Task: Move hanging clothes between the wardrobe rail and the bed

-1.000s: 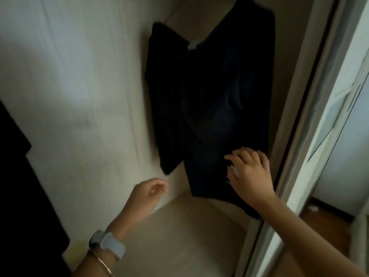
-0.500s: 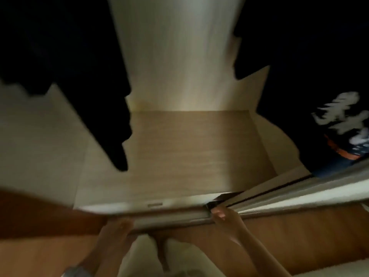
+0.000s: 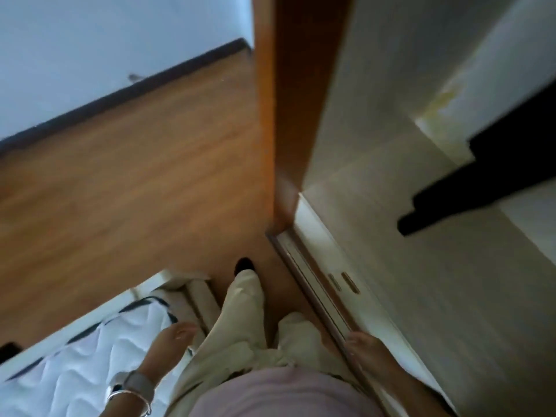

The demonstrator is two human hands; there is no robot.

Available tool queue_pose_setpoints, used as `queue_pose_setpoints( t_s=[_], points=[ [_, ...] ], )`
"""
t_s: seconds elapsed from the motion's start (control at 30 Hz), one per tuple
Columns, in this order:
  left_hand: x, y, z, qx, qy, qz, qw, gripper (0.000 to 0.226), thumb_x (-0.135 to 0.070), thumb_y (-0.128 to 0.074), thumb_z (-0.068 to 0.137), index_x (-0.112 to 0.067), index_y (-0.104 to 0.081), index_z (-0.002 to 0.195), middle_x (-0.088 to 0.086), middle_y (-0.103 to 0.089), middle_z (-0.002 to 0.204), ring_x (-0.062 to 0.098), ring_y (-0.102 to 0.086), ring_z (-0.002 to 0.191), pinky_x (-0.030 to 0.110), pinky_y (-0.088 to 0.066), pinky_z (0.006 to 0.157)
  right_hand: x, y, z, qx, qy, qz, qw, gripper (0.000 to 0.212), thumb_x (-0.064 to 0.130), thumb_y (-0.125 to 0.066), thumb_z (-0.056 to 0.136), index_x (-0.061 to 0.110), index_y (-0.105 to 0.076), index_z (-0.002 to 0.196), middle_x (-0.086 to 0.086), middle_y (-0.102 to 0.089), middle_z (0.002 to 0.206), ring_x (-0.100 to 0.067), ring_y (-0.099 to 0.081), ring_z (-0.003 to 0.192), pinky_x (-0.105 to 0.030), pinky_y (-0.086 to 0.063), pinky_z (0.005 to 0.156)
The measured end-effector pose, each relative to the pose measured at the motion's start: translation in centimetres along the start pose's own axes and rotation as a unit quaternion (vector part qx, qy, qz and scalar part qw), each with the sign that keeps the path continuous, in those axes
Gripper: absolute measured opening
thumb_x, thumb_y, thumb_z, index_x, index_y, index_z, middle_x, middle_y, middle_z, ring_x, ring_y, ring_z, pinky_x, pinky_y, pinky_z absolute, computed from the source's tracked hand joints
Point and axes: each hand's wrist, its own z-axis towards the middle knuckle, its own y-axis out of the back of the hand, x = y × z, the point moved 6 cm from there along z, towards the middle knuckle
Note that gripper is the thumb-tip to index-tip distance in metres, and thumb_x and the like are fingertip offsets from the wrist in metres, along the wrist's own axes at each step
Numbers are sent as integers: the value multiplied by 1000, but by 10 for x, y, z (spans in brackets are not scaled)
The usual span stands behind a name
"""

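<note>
I am looking straight down. A dark hanging garment (image 3: 487, 176) shows inside the wardrobe (image 3: 451, 281) at the right, its lower tip pointing left. The bed (image 3: 75, 356), with a white quilted mattress, lies at the lower left. My left hand (image 3: 173, 341) hangs beside my leg over the bed's corner, fingers loosely curled, holding nothing. My right hand (image 3: 365, 349) hangs low by the wardrobe's sliding-door track (image 3: 316, 281), fingers relaxed and empty. The rail is out of view.
Wooden floor (image 3: 135, 176) fills the left and middle, bounded by a dark skirting board and pale wall at the top left. A brown wardrobe side panel (image 3: 294, 100) stands upright in the middle. My legs in beige trousers stand between bed and wardrobe.
My view swung from the wardrobe's inside down and left to the floor and bed. My right hand left the dark garment; both hands dropped to my sides.
</note>
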Motion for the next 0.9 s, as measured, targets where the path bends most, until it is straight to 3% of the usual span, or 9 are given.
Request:
queue_pose_setpoints(
  t_s=[0.1, 0.17, 0.3, 0.37, 0.47, 0.57, 0.77, 0.9],
  points=[
    [19, 17, 6, -24, 45, -80, 995, 18, 4, -55, 85, -7, -68, 79, 17, -66, 89, 27, -59, 81, 40, -47, 86, 41, 1, 25, 17, 1, -48, 999, 17, 16, -59, 86, 12, -67, 101, -2, -65, 90, -21, -62, 89, -29, -47, 81],
    [20, 31, 17, -32, 61, -132, 989, 22, 3, -52, 87, -8, -63, 71, 14, -61, 82, 23, -54, 74, 31, -45, 67, 83, -2, 44, 32, 22, -76, 996, 20, 15, -56, 88, 9, -64, 105, -7, -63, 99, -19, -60, 87, -24, -47, 70],
    [7, 78, 48, -68, 84, -240, 965, 14, 1, -47, 91, -3, -60, 86, 13, -59, 86, 21, -53, 75, 5, -43, 43, 167, -8, 75, 16, 45, -122, 991, 24, 20, -54, 89, 12, -62, 111, -6, -64, 108, -23, -60, 100, -23, -41, 67],
    [0, 108, 64, -90, 83, -266, 956, 13, -1, -48, 91, -1, -61, 95, 15, -60, 95, 25, -54, 86, 3, -43, 44, 216, -21, 87, 22, 54, -151, 987, 26, 21, -53, 90, 12, -61, 113, -7, -63, 107, -25, -59, 102, -26, -42, 69],
    [-4, 153, 83, -124, 85, -307, 940, 20, -3, -49, 92, 3, -61, 107, 17, -60, 95, 24, -56, 80, 11, -46, 47, 295, -53, 94, 42, 78, -177, 980, 18, 21, -50, 93, 13, -56, 108, -7, -57, 106, -24, -53, 102, -31, -38, 81],
    [-2, 185, 100, -149, 106, -339, 923, 24, -7, -48, 93, 4, -59, 112, 15, -61, 96, 25, -57, 84, 19, -43, 57, 371, -83, 106, 56, 127, -208, 968, 17, 20, -52, 92, 14, -58, 107, -5, -58, 105, -22, -54, 103, -30, -41, 83],
    [-5, 203, 133, -136, 179, -385, 895, 23, -7, -48, 92, 4, -59, 109, 15, -59, 96, 23, -54, 85, 16, -42, 48, 486, -129, 142, 61, 163, -265, 948, 20, 22, -52, 91, 17, -61, 109, -2, -56, 107, -20, -53, 105, -30, -41, 82],
    [-13, 213, 164, -146, 223, -454, 850, 13, -4, -48, 92, 0, -60, 93, 13, -57, 85, 17, -51, 67, 14, -41, 42, 559, -154, 172, 81, 176, -356, 914, 13, 21, -54, 89, 18, -62, 99, -2, -58, 102, -17, -52, 96, -28, -39, 79]
  ],
)
